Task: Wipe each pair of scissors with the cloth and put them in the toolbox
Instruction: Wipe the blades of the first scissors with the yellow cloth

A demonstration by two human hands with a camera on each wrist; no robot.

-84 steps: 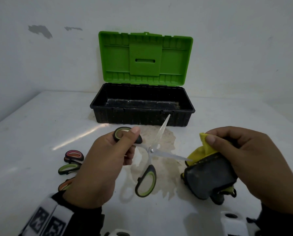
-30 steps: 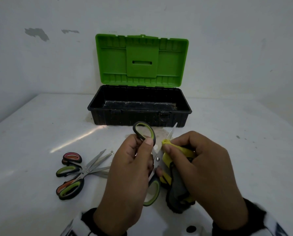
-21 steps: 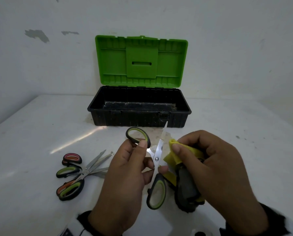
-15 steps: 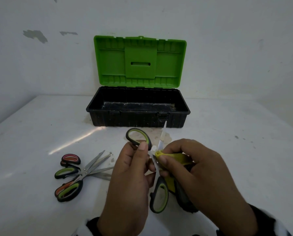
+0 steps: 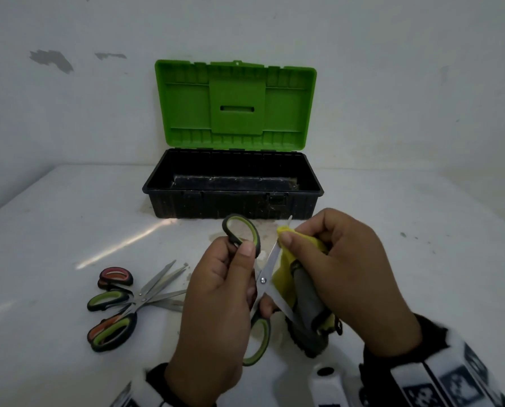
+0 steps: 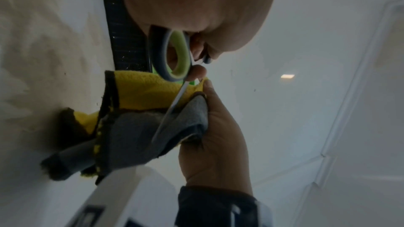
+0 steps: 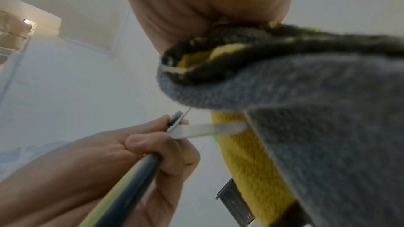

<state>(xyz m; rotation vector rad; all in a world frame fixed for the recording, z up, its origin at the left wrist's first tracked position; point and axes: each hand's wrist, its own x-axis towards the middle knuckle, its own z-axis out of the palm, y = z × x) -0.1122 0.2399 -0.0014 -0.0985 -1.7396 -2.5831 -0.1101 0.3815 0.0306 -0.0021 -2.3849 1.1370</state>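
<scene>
My left hand point(image 5: 222, 292) grips a pair of green-and-black scissors point(image 5: 262, 281) by its upper handle, blades spread apart. My right hand point(image 5: 342, 274) holds a yellow-and-grey cloth point(image 5: 302, 292) and pinches its yellow fold over the upper blade near the tip. In the left wrist view the blade point(image 6: 174, 108) runs across the cloth point(image 6: 140, 123). In the right wrist view the other blade point(image 7: 210, 129) meets the cloth point(image 7: 328, 118). The black toolbox point(image 5: 233, 201) stands behind with its green lid point(image 5: 236, 104) up.
Several more scissors point(image 5: 119, 306) with green and red handles lie in a pile on the white table point(image 5: 54, 230) to the left of my hands. A white wall stands close behind the toolbox. A brownish stain marks the table under my hands.
The right hand has slid the cloth up the upper blade toward its tip. The scissors have tilted a little in the left hand, which keeps its hold on the handle.
</scene>
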